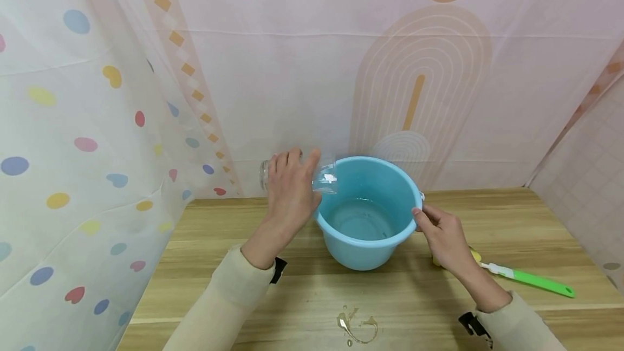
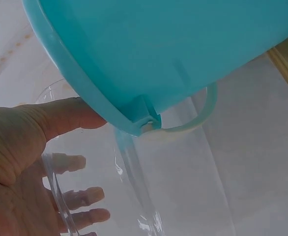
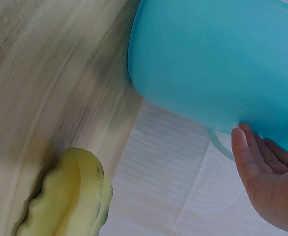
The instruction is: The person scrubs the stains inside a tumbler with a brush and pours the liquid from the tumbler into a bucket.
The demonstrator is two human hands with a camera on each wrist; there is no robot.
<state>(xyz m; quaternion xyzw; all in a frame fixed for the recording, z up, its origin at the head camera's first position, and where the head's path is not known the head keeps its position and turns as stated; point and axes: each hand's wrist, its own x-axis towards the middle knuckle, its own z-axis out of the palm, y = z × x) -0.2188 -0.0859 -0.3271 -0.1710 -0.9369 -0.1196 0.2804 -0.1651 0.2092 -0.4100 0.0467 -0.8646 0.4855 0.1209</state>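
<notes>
My left hand (image 1: 291,186) grips a clear glass (image 1: 325,176) lying on its side, its mouth over the left rim of a light blue bucket (image 1: 358,256). In the left wrist view, the fingers show through the glass wall, and the thumb lies close to the bucket rim. Some clear liquid (image 1: 362,218) covers the bottom of the bucket, which stands upright on the table. At the bucket's right side, my right hand (image 1: 441,234) holds the rim, thumb on top and fingers against the outer wall. The bucket's pale handle (image 2: 193,120) hangs down in the left wrist view.
A sponge brush with a green handle (image 1: 541,281) lies on the wooden table (image 1: 219,264), right of the bucket, its yellow sponge head (image 3: 68,194) partly behind my right hand. A small puddle (image 1: 358,329) is near the front. Patterned curtains (image 1: 283,85) hang behind and beside the table.
</notes>
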